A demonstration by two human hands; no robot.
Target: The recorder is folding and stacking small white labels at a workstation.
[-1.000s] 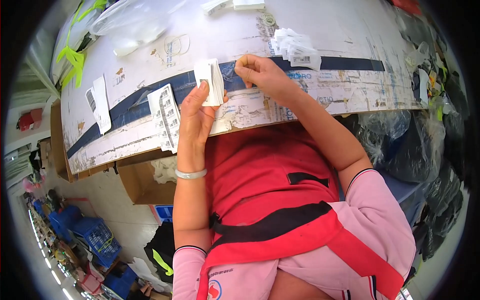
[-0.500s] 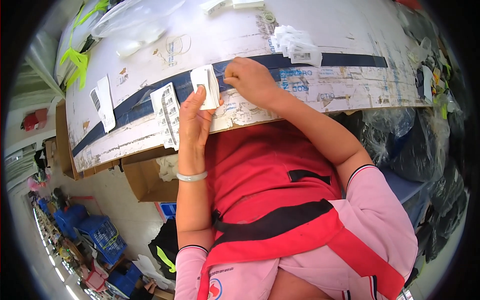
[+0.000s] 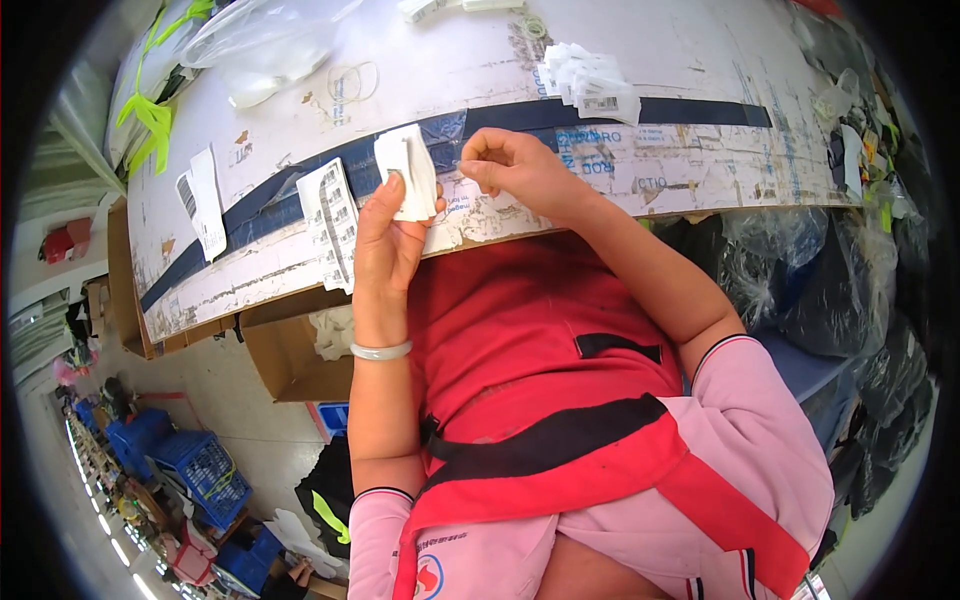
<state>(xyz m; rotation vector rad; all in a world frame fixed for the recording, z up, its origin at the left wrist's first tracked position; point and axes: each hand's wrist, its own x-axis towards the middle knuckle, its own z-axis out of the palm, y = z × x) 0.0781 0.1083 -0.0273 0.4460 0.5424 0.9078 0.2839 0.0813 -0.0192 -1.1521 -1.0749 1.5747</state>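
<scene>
My left hand (image 3: 392, 232) is closed on a small stack of white paper labels (image 3: 412, 170), its thumb pressed on the front one. To the right of the stack, apart from it, my right hand (image 3: 515, 172) is curled with thumb and fingertips close together; whether anything is between them I cannot make out. Beside my left hand lies a stack of white label sheets (image 3: 328, 222) with printed codes. Farther left is a long white label (image 3: 203, 205). Beyond my right hand, a fanned pile of white labels (image 3: 590, 85) rests on the table.
The worn, cardboard-covered table (image 3: 690, 180) has a dark tape strip (image 3: 700, 112) across it. A clear plastic bag (image 3: 265, 50), rubber bands (image 3: 355, 82) and more paper lie farther back. An open carton (image 3: 285, 365) sits below the front edge; dark plastic-wrapped bundles (image 3: 835, 300) stand at right.
My right hand has drawn slightly right and down, away from the label stack, its fingers curling differently. My left hand keeps its hold on the stack and stays nearly in place.
</scene>
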